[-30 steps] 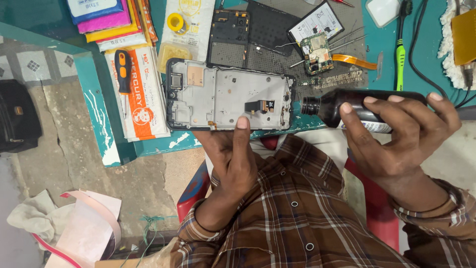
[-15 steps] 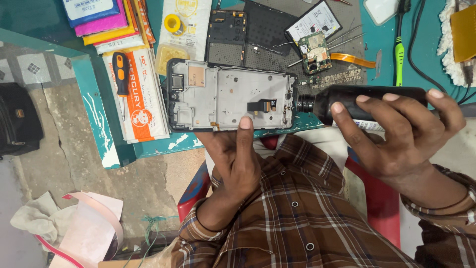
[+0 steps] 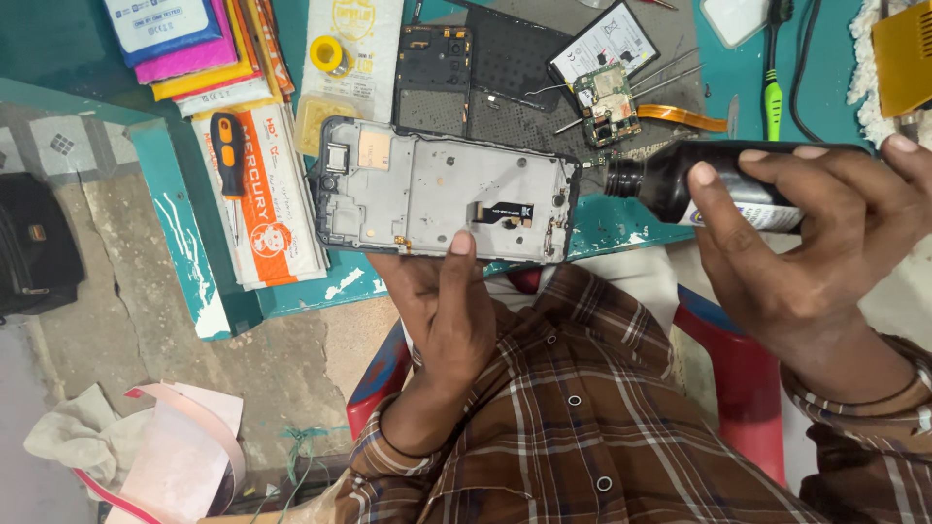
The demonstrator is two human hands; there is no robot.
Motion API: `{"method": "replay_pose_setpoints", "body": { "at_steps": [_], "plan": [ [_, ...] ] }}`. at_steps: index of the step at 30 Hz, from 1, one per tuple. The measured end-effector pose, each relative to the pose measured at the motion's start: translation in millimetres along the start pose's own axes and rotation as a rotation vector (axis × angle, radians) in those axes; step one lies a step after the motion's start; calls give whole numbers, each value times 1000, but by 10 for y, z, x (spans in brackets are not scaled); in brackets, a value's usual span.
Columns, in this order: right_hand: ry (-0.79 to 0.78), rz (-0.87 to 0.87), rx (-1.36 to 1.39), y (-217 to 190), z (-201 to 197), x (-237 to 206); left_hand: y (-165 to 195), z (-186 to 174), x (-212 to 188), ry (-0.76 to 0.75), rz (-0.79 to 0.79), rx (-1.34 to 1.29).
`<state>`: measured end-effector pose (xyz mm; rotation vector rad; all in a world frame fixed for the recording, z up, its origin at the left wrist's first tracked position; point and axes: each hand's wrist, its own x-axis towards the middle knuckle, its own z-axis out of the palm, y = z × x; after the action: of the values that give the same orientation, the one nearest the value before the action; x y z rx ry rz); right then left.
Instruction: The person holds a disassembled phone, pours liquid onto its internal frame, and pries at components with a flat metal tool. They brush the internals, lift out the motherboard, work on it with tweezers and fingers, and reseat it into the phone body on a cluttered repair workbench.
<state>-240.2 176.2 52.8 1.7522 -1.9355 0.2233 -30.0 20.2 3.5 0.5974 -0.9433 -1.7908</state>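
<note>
A small circuit board [image 3: 606, 105] lies on the teal table [image 3: 631, 221], with an orange-handled screwdriver [image 3: 229, 155] well apart.

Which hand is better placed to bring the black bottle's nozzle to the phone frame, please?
The right hand. It grips the black bottle, whose nozzle points at the near end of the phone frame. The left hand is busy holding that frame.

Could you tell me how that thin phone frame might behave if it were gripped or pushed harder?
The phone frame, propped on the left hand, looks like a thin hollowed shell, so probably light and slightly bendable. Its exposed black flex connector seems fragile. Supported mainly along one edge, it might tip.
</note>
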Motion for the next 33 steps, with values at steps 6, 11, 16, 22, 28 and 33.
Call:
{"method": "replay_pose_setpoints", "body": {
  "at_steps": [6,11,16,22,28,33],
  "plan": [
    [51,-73,-95,-39,12,59,3,-1,-18,-15,0,19],
    [75,-128,-190,-47,12,126,2,13,-44,-41,57,146],
    [30,-136,-246,-58,-32,159,-10,2,-55,-55,77,162],
    [51,-146,-271,-74,-21,215,-11,-27,-57,-67,74,248],
    [70,-162,-304,-90,-30,269,3,-22,-50,-83,101,245],
    [69,-125,-279,-66,-2,243,-3,-33,-48,-68,92,238]
  ]
}}
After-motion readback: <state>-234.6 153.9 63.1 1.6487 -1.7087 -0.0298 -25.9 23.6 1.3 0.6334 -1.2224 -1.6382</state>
